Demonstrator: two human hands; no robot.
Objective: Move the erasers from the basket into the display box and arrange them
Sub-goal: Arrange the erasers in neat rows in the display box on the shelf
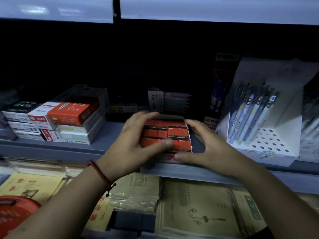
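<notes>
At the shelf's front edge, my left hand (136,144) and right hand (205,145), both spread open, cupped the display box (189,135) packed with erasers (172,133); a careless shove could tip it off.

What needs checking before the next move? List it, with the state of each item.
1. Display box sits on the shelf: ok.
2. Erasers lie in rows inside the box: ok.
3. Left hand steadies the box's left side, thumb on the erasers: ok.
4. Right hand cups the right side, holding nothing: ok.
5. Red basket emptied: cannot tell.
6. Back row full: cannot tell, too dark.
</notes>
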